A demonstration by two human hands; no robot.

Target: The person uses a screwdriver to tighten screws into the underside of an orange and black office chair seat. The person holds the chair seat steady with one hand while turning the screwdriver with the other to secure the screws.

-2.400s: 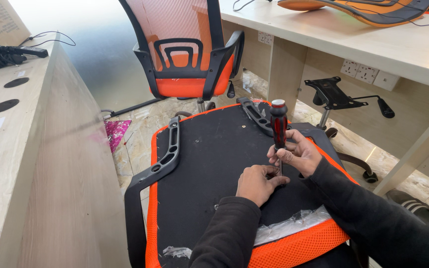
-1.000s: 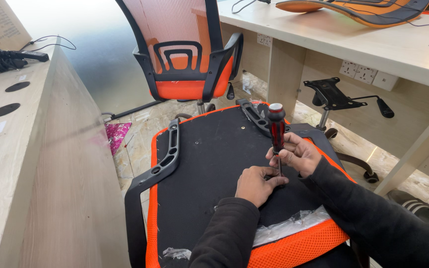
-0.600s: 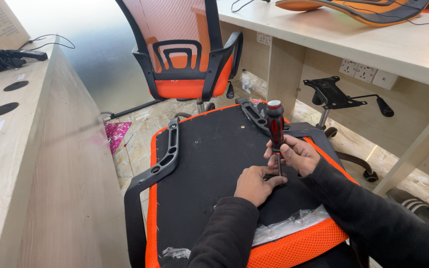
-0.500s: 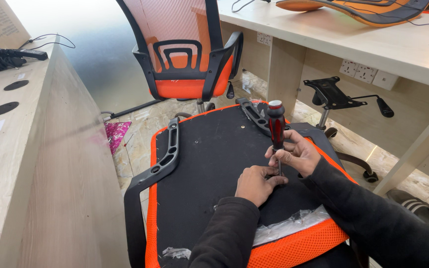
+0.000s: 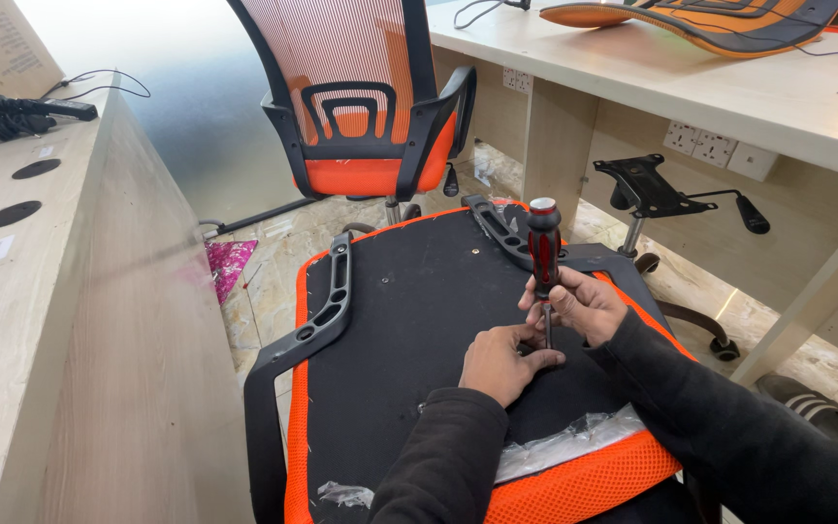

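Standing upright on the black underside of an overturned orange seat cushion point(image 5: 409, 320), a red-and-black screwdriver point(image 5: 543, 254) has its thin shaft pressed down between the person's two hands. The right hand point(image 5: 584, 303) is closed around the lower end of the handle where it meets the shaft, fingers curled. The left hand point(image 5: 499, 361) rests flat-knuckled on the seat underside, its thumb and forefinger pinched at the shaft just above the tip; whether a screw sits under that tip is hidden by the fingers.

A black armrest bracket point(image 5: 327, 309) lies along the far-left edge of the seat, and a second one point(image 5: 497, 225) along the far edge beside the handle. Crinkled clear plastic wrap point(image 5: 564, 444) clings to the near edge.

The likely trouble is a slip: the tip is guided only by fingertips, so a tilted shaft or uneven downward pressure could skid it off and jab the left hand or gouge the black panel. The seat itself looks merely balanced, so hard pushing might rock it.
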